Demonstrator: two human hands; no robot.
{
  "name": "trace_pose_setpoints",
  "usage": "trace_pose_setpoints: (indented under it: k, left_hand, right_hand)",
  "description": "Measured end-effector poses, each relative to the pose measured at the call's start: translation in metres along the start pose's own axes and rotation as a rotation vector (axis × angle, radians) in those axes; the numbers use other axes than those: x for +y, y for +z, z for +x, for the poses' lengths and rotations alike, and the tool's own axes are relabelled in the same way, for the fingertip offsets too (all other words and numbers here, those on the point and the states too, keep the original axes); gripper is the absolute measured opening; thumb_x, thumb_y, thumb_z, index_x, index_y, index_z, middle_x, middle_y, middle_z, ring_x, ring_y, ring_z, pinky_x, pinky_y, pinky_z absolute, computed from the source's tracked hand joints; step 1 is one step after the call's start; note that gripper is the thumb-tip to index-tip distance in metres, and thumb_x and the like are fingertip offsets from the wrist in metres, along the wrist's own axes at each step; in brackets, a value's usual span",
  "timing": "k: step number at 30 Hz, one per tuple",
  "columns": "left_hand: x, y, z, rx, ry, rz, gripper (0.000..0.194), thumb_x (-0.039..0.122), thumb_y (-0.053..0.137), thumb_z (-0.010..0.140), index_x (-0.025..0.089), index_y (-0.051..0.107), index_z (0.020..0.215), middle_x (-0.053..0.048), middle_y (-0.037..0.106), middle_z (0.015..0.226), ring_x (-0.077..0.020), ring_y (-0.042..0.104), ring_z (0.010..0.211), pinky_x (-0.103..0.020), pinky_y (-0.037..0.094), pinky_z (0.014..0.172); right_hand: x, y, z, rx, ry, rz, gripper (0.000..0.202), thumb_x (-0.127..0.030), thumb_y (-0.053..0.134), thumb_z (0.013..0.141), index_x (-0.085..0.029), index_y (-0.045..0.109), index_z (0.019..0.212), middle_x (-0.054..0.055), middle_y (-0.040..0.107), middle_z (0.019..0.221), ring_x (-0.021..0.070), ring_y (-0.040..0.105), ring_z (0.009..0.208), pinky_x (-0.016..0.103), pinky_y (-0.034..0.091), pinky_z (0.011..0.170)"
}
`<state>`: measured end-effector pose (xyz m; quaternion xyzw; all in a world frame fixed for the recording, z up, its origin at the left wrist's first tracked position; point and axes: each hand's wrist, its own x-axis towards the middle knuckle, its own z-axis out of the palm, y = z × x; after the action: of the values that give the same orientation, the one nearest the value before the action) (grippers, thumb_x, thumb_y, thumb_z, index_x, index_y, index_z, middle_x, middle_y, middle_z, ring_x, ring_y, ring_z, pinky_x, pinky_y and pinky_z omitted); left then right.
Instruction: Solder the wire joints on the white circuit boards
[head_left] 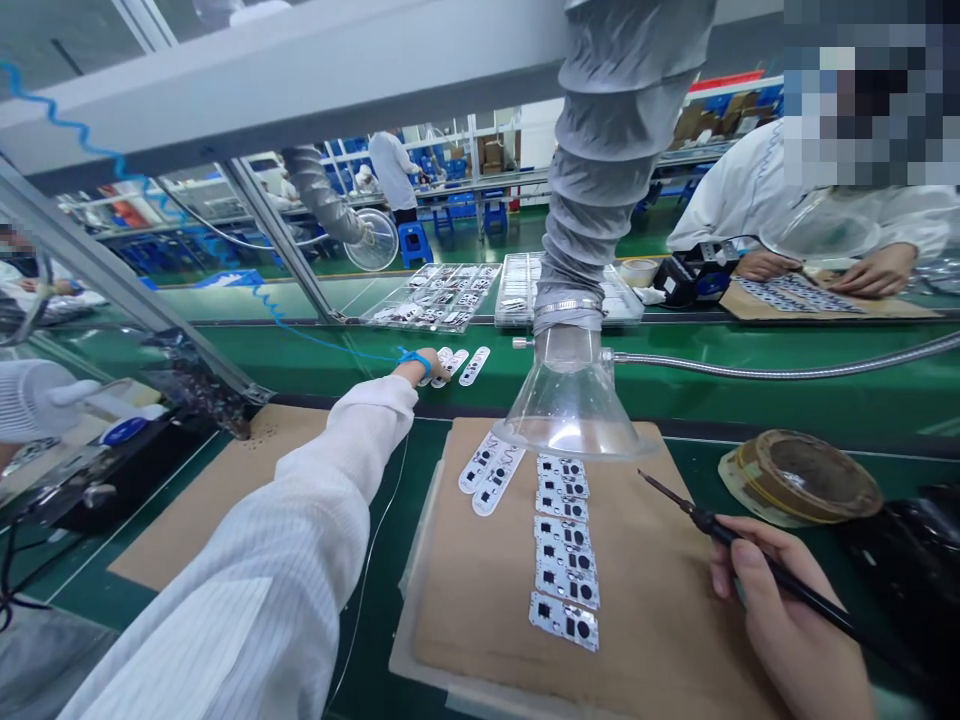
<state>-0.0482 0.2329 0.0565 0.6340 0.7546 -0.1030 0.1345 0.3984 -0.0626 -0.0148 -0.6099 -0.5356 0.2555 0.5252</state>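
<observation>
Green bench point(424, 455), brown cardboard point(480, 610) under circuit boards point(566, 560), blue stools point(414, 245) beyond

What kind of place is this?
Probably an electronics factory: the right hand holds what looks like a soldering iron near small circuit boards, a clear funnel hangs from a gray hose, and a co-worker in white handles more boards.

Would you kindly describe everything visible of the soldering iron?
The soldering iron has a black, plastic-looking handle and a thin, metal-looking tip. The right hand grips its handle like a pen. It slants forward and leftward, tip over the brown mat, apart from the white circuit boards. Its rear is unclear.
</observation>
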Motion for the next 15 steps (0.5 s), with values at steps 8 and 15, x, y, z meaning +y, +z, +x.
trace_pose_setpoints:
  k: [8,15]
  left_hand:
    - [-0.037,0.013,-0.074,0.001,-0.023,-0.074,0.043,0.05,0.072,0.089,0.012,0.072,0.109,-0.017,0.081,0.1,-0.0299,0.078,0.088,-0.031,0.051,0.062]
    - [-0.014,0.071,-0.153,0.018,0.084,-0.132,0.049,0.05,0.074,0.085,0.016,0.061,0.117,-0.015,0.078,0.112,-0.0304,0.076,0.092,-0.032,0.048,0.061]
  right_hand:
    - [-0.002,0.001,-0.002,0.014,-0.014,0.06,0.036,-0.059,0.066,0.099,-0.026,0.068,0.112,0.004,0.067,0.079,0.02,0.059,0.057,0.038,0.052,0.054]
    - [-0.007,0.002,-0.006,-0.011,-0.014,0.078,0.032,-0.055,0.066,0.102,-0.026,0.068,0.114,0.003,0.067,0.084,0.0182,0.06,0.06,0.036,0.052,0.056]
